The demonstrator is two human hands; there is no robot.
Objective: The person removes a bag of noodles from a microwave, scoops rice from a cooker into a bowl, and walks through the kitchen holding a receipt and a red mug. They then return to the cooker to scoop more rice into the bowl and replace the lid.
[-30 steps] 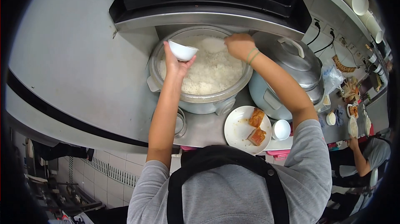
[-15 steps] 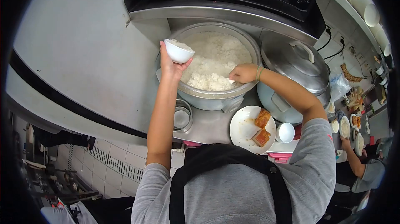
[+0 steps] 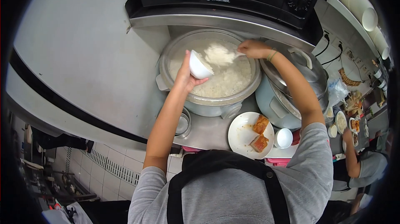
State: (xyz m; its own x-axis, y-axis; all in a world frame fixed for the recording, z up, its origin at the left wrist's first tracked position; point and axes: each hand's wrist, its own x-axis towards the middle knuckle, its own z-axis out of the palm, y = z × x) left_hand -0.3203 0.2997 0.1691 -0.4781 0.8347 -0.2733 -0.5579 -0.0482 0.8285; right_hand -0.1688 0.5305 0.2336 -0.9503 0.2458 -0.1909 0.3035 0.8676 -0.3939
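My left hand (image 3: 187, 77) holds a small white bowl (image 3: 199, 66) over the left part of the rice pot (image 3: 166, 63); the bowl is tilted to the right and has some rice in it. On the pot's right side, my right hand (image 3: 253, 49) is closed round the handle of a white scoop (image 3: 239, 55). A heap of rice (image 3: 219, 55) rests on the scoop, close to the bowl but apart from it. More cooked rice (image 3: 225, 82) fills the pot below.
A lidded pot (image 3: 275, 107) stands to the right. Nearer me are a plate (image 3: 239, 140) with two browned food pieces, a white cup (image 3: 283, 138) and a metal container (image 3: 183, 124). A black oven (image 3: 225, 7) is above. Another person (image 3: 368, 165) works at far right.
My right hand has lifted the scoop up with a heap of rice on it. My left hand has moved the bowl right and slightly down, and tilted it further.
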